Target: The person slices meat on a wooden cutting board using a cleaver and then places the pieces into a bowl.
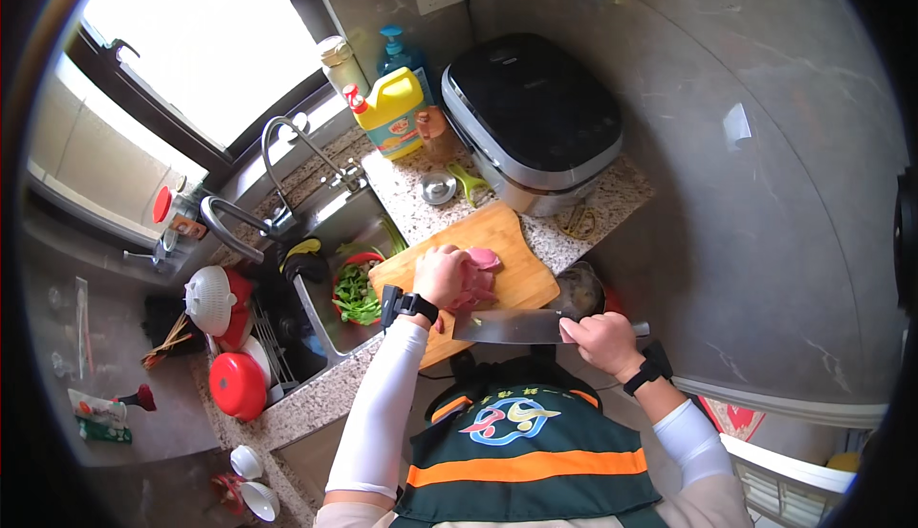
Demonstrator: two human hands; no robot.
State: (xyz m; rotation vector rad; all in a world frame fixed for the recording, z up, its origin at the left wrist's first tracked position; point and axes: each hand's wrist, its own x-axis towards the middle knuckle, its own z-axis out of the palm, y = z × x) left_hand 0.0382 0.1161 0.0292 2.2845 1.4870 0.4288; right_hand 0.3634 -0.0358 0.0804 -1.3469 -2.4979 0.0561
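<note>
Raw pink meat [479, 278], partly cut up, lies on a wooden cutting board [527, 277] at the counter corner. My left hand [439, 275] presses down on the meat from its left side; the fingertips are partly hidden. In my right hand [602, 341] is the handle of a wide-bladed cleaver [505, 326]. Its blade points left across the near part of the board, close below the meat. A small piece of meat [439, 325] rests beside my left wrist.
Left of the board is a steel sink with a red basin of leafy greens [357, 291] under a faucet [233, 230]. A rice cooker [534, 112], a yellow detergent jug [393, 115], a green peeler [467, 184] and a metal lid [437, 188] stand or lie behind. Red bowls [240, 386] are at left.
</note>
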